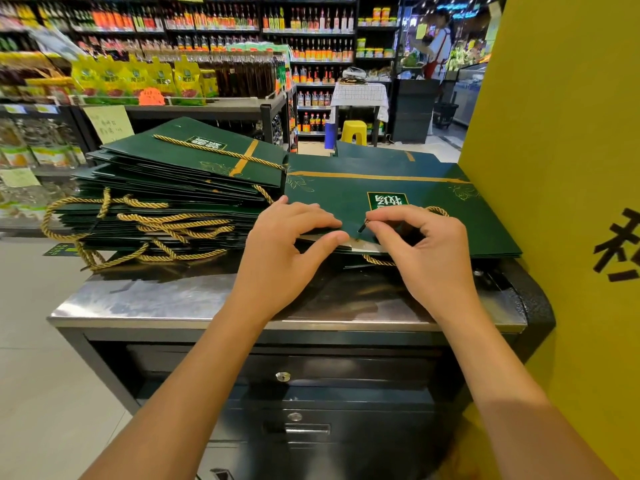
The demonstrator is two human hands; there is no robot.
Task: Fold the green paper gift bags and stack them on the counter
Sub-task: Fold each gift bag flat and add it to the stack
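A flat dark green gift bag (349,195) with a gold stripe lies on top of a low pile on the steel counter (166,303), right of centre. My left hand (287,244) pinches its near edge between thumb and fingers. My right hand (419,244) pinches the dark tip of the bag's gold rope handle (440,211) just beside the left hand. To the left stands a tall stack of folded green bags (180,188), their gold rope handles hanging over the counter's edge.
A yellow wall panel (561,168) with black lettering closes off the right side. Below the counter is a black cabinet with locks (284,375). Shop shelves full of bottles and packets stand behind, with a yellow stool (353,131) and a person far back right.
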